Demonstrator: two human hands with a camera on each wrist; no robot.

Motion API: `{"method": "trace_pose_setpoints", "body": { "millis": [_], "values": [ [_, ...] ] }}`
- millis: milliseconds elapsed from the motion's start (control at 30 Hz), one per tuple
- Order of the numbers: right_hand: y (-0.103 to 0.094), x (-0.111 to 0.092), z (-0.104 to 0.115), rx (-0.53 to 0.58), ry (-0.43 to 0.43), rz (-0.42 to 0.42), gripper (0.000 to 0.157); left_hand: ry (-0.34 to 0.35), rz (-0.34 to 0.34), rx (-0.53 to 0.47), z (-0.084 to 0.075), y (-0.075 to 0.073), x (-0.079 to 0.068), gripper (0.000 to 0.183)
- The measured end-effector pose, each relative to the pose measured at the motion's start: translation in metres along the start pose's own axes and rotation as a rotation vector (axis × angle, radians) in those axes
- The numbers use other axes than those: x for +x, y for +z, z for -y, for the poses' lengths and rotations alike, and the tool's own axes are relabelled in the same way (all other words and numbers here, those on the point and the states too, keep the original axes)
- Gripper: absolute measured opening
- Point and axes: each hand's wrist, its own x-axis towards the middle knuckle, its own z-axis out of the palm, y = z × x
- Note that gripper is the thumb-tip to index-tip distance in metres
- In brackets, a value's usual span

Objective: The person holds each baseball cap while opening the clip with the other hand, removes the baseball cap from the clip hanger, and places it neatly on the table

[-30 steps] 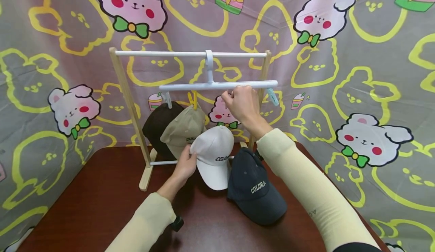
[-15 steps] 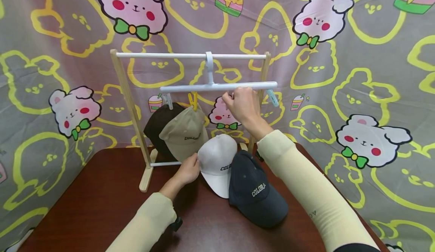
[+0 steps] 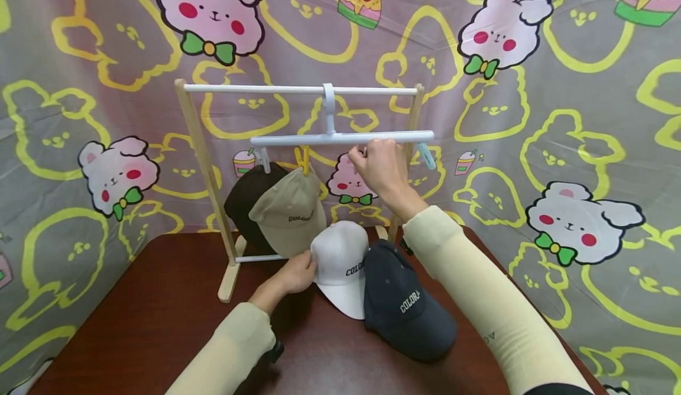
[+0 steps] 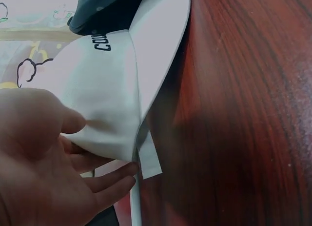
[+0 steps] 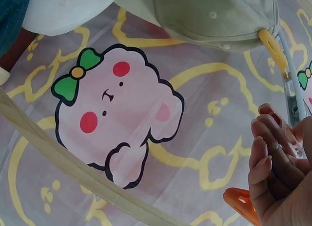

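My left hand [image 3: 295, 274] pinches the left edge of a white baseball cap [image 3: 334, 259], thumb outside and fingers beneath in the left wrist view. The cap's brim meets a navy cap [image 3: 401, 300] lying to its right on the table. My right hand [image 3: 382, 167] is raised under the white hanger bar [image 3: 372, 137], fingers curled. In the right wrist view a pale see-through clip [image 5: 295, 149] shows between its thumb and fingers, mostly hidden. An orange clip [image 5: 241, 204] shows just beside that hand. A beige cap [image 3: 292, 211] hangs from a yellow clip [image 3: 302, 159].
A dark brown cap [image 3: 245, 203] hangs from a grey clip [image 3: 263, 159] behind the beige one. At the bar's right end dangles a teal clip [image 3: 427, 155]. The hanger hooks over the top rail [image 3: 255, 89] of a wooden rack [image 3: 204, 170] on the reddish-brown table [image 3: 159, 300].
My left hand and the white cap have moved down and slightly right, away from the beige cap. The navy cap has shifted slightly right. My right hand stays at the bar.
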Motion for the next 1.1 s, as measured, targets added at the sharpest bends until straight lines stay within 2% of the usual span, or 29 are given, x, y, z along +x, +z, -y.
{"method": "trace_pose_setpoints", "body": {
  "millis": [133,267,367,467,600,700,767,833,967,1100],
  "values": [
    [0.001,-0.001,0.001,-0.011,0.003,0.005,0.047,-0.010,0.010,0.080,0.005,-0.002,-0.001,0.019],
    [0.003,-0.001,0.001,-0.023,-0.004,0.003,0.049,0.007,-0.074,0.129,0.006,-0.008,-0.003,0.012],
    [0.004,-0.001,0.001,-0.020,-0.009,0.004,0.050,0.014,-0.197,0.105,0.005,-0.017,-0.005,0.012],
    [0.003,0.000,0.000,-0.018,-0.007,0.003,0.049,-0.010,-0.347,0.041,0.002,-0.033,-0.009,0.014],
    [0.002,0.000,-0.001,-0.023,0.004,0.005,0.052,-0.081,-0.549,-0.034,0.006,-0.058,-0.016,0.017],
    [0.002,-0.001,-0.003,-0.012,0.008,0.001,0.053,-0.149,-0.638,-0.073,0.012,-0.073,-0.020,0.029],
    [0.002,-0.002,-0.004,0.000,0.012,-0.010,0.053,-0.169,-0.651,-0.097,0.015,-0.079,-0.020,0.040],
    [0.003,-0.002,-0.005,0.009,0.017,-0.017,0.053,-0.156,-0.634,-0.102,0.017,-0.084,-0.020,0.048],
    [0.004,-0.002,-0.005,0.020,0.030,-0.015,0.054,-0.086,-0.563,-0.109,0.018,-0.088,-0.017,0.061],
    [0.006,-0.003,-0.005,0.028,0.033,-0.010,0.055,-0.038,-0.528,-0.126,0.019,-0.090,-0.013,0.060]
  ]
}}
